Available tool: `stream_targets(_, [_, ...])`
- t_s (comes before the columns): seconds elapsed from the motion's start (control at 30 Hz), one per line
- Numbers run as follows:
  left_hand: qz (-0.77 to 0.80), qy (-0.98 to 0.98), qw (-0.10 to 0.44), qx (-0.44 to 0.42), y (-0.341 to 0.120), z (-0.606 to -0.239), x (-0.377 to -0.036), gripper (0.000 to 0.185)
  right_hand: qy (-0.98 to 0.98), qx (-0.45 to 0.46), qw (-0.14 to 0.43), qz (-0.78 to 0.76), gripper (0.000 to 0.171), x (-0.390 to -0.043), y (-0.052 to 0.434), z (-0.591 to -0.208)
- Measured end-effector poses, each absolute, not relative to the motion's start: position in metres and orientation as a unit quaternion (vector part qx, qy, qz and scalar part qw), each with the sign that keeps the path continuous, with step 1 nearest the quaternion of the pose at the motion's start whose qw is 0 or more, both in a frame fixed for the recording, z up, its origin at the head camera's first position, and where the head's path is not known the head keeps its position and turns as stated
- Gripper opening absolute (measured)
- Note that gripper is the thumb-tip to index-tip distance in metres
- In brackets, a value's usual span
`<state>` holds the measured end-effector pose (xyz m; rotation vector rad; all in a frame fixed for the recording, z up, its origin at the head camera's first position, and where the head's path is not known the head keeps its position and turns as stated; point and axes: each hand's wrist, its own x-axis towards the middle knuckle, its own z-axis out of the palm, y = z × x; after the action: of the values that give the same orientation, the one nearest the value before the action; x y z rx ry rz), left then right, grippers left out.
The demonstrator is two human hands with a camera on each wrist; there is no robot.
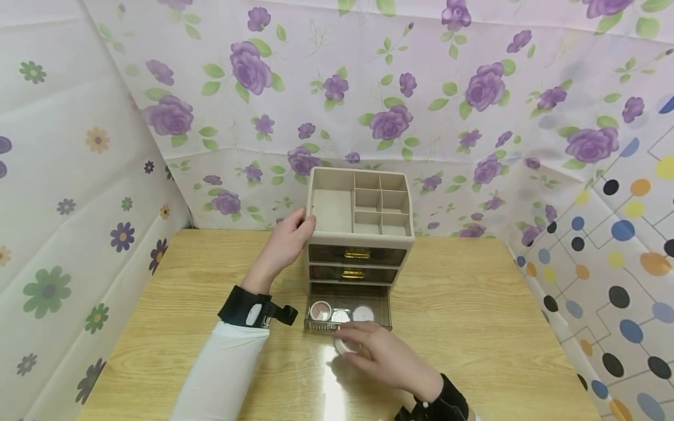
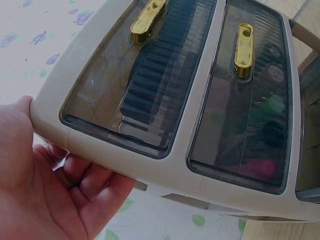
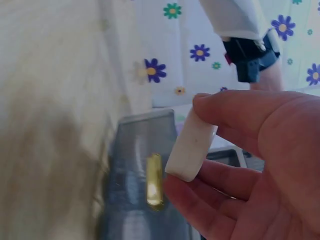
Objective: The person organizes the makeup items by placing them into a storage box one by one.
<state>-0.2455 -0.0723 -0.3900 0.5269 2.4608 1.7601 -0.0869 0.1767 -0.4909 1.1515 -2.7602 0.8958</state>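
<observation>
White round case (image 3: 191,146) sits pinched between the thumb and curled fingers of the right hand (image 1: 380,352), held edge-on in the right wrist view, low over the table (image 1: 474,327) just at 6 o'clock from the open bottom drawer (image 1: 348,314). That drawer is pulled out toward the person and holds three small round containers (image 1: 341,314) in a row. It belongs to a beige drawer unit (image 1: 360,234) with two shut smoky drawers above it, each with a gold handle (image 2: 244,51), and an open divided tray on top. The left hand (image 1: 286,242) grips the unit's upper corner at 9 o'clock, thumb on the front edge and fingers curled behind it, forearm in a white sleeve (image 1: 223,374) angling in from 7 o'clock. Floral sheets (image 1: 368,88) hang behind.
</observation>
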Motion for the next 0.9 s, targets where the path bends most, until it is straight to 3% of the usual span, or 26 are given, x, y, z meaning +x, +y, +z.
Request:
stream_targets(0.3, [0.573,0.801,0.03,0.173,-0.071,-0.39,-0.246,0.034,-0.904,0.299,0.017,0.305,0.044,-0.116,0.178,-0.48])
stream_targets(0.9, [0.57,0.803,0.03,0.169,-0.072,-0.392,-0.247,0.036,-0.939,0.246,-0.003,0.24,0.043,-0.158,0.162,-0.506])
